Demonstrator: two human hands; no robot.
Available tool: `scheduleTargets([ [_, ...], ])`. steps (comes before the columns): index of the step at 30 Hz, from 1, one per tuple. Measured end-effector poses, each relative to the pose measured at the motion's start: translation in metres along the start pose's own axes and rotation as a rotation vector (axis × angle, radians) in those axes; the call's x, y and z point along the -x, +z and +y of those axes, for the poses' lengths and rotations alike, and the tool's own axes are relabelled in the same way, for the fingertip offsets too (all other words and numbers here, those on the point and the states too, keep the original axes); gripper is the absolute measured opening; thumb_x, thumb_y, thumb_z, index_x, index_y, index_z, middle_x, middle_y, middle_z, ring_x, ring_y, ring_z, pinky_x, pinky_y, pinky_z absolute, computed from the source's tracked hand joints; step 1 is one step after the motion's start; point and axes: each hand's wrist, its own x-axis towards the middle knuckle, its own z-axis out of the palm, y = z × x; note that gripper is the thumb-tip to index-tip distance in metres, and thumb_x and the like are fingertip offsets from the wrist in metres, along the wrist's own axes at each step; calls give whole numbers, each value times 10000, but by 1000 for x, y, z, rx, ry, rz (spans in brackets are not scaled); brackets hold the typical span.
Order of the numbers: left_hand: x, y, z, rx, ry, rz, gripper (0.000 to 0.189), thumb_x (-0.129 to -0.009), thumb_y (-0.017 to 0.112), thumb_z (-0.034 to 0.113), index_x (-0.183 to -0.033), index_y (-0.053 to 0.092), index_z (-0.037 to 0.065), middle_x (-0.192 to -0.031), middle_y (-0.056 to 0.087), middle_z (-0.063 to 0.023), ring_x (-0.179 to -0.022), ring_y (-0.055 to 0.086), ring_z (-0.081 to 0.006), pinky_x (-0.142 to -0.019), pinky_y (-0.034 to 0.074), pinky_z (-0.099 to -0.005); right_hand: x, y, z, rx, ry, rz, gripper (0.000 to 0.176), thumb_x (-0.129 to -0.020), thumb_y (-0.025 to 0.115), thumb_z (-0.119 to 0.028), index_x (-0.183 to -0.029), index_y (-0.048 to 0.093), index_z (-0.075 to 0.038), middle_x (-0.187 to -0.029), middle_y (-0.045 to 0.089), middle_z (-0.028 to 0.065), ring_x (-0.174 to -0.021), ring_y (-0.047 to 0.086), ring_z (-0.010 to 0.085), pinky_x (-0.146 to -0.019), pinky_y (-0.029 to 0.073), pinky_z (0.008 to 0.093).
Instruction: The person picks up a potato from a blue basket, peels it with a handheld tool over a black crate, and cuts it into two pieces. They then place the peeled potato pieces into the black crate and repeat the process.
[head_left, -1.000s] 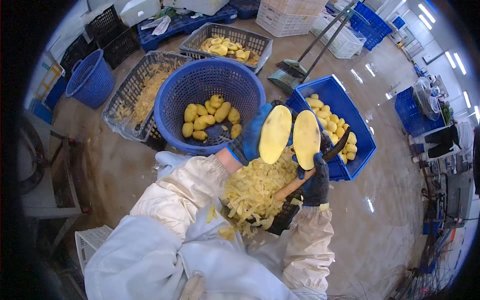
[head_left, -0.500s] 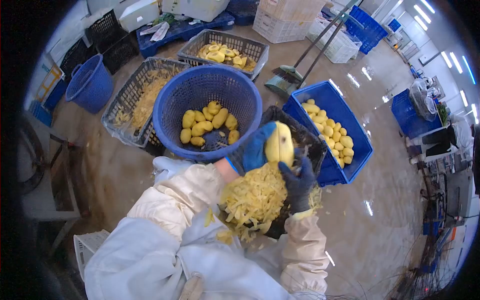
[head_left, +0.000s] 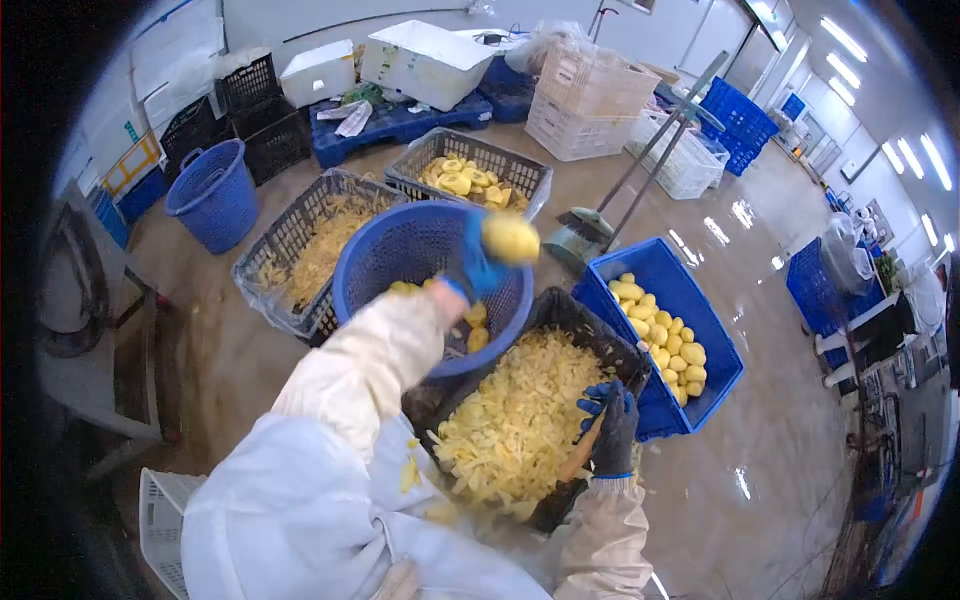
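My left hand (head_left: 476,262), in a blue glove, grips a peeled yellow potato (head_left: 511,241) above the round blue basket (head_left: 352,270). Both are blurred by motion. Other potatoes (head_left: 476,328) lie in the basket, partly hidden behind my forearm. My right hand (head_left: 612,425), in a dark glove, is closed around a tool with a brown wooden-looking handle (head_left: 582,456); its working end is hidden. That hand is over the right side of a black-lined crate (head_left: 562,308), heaped with pale yellow peelings (head_left: 515,410).
A blue bin (head_left: 715,385) of peeled potatoes stands at right. Behind the basket are a crate of peelings (head_left: 325,240) and a crate of potato pieces (head_left: 525,172). A long-handled dustpan and broom (head_left: 590,228) stand behind the bin. The floor (head_left: 790,400) looks wet.
My left hand has carried the potato up and left, from over the peelings to above the basket. My right hand has moved down slightly, apart from the potato. The view has tilted up.
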Motion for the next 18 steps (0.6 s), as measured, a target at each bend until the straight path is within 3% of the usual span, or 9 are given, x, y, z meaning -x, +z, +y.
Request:
scheduleTargets([
  [3, -28, -61, -27, 1150, -420, -14, 419, -931, 452, 446, -1174, 498, 108, -1128, 556, -74, -956, 574, -261, -895, 456, -450, -7, -9, 5, -1, -1, 36, 316, -937, 504, -384, -981, 555, -75, -895, 658, 76, -674, 653, 174, -454, 470, 267],
  [5, -16, -56, 25, 536, -592, 276, 442, -933, 453, 440, -1237, 484, 120, -1120, 555, -89, -945, 571, -242, -860, 472, -442, -8, -11, 1, -38, 14, 3, 322, -939, 503, -376, -996, 554, -63, -886, 654, 80, -680, 652, 181, -475, 481, 267],
  [6, -5, -66, 22, 529, -602, 279, 442, -933, 453, 440, -1237, 484, 120, -1120, 555, -89, -945, 571, -242, -860, 472, -442, -8, -11, -1, -42, 25, 3, 322, -939, 503, -376, -996, 554, -63, -886, 654, 80, -680, 652, 181, -475, 481, 267],
  [8, 29, -108, 12, 330, -925, 257, 637, -862, 530, 541, -1315, 417, 107, -1321, 436, -100, -1160, 429, -289, -915, 402, -471, -4, -9, -7, -57, 36, -11, 269, -950, 485, -328, -992, 541, -69, -870, 639, 90, -715, 655, 201, -501, 496, 286],
  [12, 61, -158, -8, 105, -1088, 273, 600, -843, 553, 522, -1266, 476, 105, -1263, 498, -108, -1114, 476, -278, -896, 414, -475, 1, -14, -10, 4, -65, -104, 349, -967, 432, -317, -1022, 574, -3, -937, 644, 94, -732, 631, 176, -644, 500, 275],
  [14, 61, -173, -35, -432, -1034, -100, 550, -819, 564, 495, -1154, 571, 59, -1156, 582, -156, -1014, 551, -299, -878, 436, -446, -11, -26, 9, 63, -166, -21, 275, -965, 424, -255, -976, 607, -49, -874, 624, 57, -718, 596, 149, -601, 472, 249],
  [15, 58, -178, -49, -427, -1041, -99, 550, -819, 564, 495, -1154, 571, 59, -1156, 582, -156, -1014, 551, -299, -878, 436, -446, -3, -16, -16, 173, -218, -8, 274, -964, 420, -243, -959, 609, -45, -880, 615, 49, -712, 571, 132, -598, 457, 243],
  [17, 55, -183, -80, -961, -869, -529, 490, -790, 573, 454, -1043, 632, 38, -1045, 628, -204, -926, 601, -339, -860, 459, -426, -4, -14, -29, 381, -263, 41, 290, -964, 407, -235, -901, 610, -37, -877, 589, 30, -668, 511, 101, -575, 416, 234],
  [18, 61, -186, -101, -946, -889, -535, 490, -790, 573, 454, -1043, 632, 38, -1045, 628, -204, -926, 601, -339, -860, 459, -426, -7, -19, -27, 392, -243, 40, 290, -964, 407, -235, -901, 610, -37, -877, 589, 30, -668, 511, 101, -575, 416, 234],
])
